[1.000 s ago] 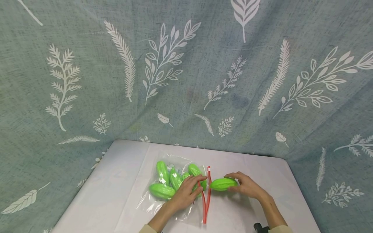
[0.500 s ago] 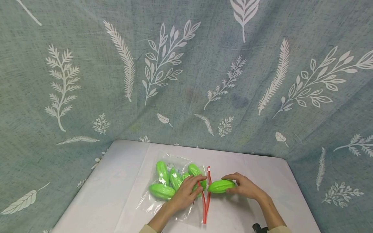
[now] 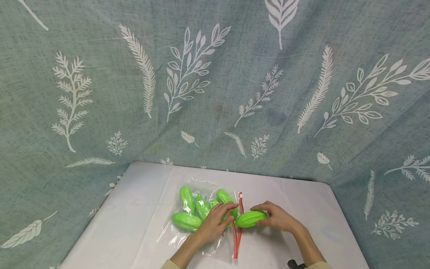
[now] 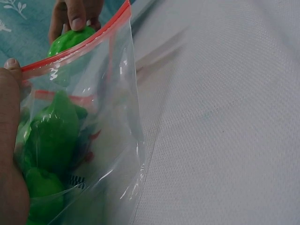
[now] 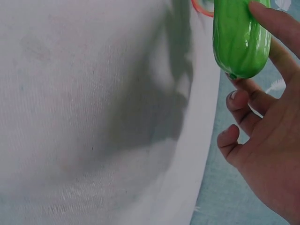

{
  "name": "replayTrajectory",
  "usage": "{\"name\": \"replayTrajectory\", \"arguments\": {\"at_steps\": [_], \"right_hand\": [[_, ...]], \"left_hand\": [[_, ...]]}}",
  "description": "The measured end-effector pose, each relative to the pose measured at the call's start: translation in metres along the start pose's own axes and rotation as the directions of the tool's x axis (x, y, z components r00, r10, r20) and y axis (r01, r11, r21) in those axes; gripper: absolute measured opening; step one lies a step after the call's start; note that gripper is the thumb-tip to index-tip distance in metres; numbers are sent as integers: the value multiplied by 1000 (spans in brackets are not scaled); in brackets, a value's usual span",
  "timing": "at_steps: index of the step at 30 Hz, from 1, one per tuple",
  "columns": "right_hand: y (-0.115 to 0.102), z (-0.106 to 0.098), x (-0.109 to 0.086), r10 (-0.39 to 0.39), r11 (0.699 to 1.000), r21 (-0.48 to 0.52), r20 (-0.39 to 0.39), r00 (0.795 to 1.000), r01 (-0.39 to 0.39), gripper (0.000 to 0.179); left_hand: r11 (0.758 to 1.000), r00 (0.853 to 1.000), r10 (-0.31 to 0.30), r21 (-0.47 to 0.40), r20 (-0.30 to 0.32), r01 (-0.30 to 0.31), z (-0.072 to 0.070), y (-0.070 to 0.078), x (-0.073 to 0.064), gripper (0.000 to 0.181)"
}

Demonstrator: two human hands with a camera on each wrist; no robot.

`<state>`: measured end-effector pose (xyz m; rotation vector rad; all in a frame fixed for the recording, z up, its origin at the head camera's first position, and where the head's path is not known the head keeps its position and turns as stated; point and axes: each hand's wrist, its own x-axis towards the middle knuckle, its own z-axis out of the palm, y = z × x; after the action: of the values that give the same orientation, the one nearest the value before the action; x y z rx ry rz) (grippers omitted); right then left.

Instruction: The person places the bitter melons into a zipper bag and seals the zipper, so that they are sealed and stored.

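Observation:
A clear zip bag (image 3: 223, 244) with a red zip (image 3: 236, 246) lies on the table with several green ridged gourds (image 3: 186, 221) inside. My left hand (image 3: 212, 223) lies over the bag and holds its mouth edge; in the left wrist view the thumb (image 4: 11, 64) is at the red zip, the upper side raised. Thumb and fingers of my right hand (image 3: 279, 218) grip another green gourd (image 3: 248, 219) by its right end. Its left end is at the bag's mouth, overlapping the red zip in the head view. In the right wrist view, the other fingers curl below the gourd (image 5: 241, 42).
The white-covered table (image 3: 295, 198) extends around the bag. Behind it and at both sides hangs a blue-green cloth (image 3: 215, 142) with white leaf prints. A dark object (image 3: 295, 264) shows beside the right sleeve (image 3: 319, 265).
My right hand has moved the gourd left and slightly nearer me, from just right of the red zip to across it. The left hand and the bag have stayed put.

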<state>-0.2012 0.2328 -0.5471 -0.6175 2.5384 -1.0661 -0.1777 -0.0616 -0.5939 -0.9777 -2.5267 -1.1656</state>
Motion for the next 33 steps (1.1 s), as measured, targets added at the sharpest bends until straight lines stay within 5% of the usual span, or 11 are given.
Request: {"name": "replayTrajectory", "arguments": {"at_steps": [33], "right_hand": [[-11, 19, 9, 31, 997, 62, 160, 987, -41, 53]], "left_hand": [[1000, 1000, 11, -25, 9, -10, -1, 2, 0, 46]]}}
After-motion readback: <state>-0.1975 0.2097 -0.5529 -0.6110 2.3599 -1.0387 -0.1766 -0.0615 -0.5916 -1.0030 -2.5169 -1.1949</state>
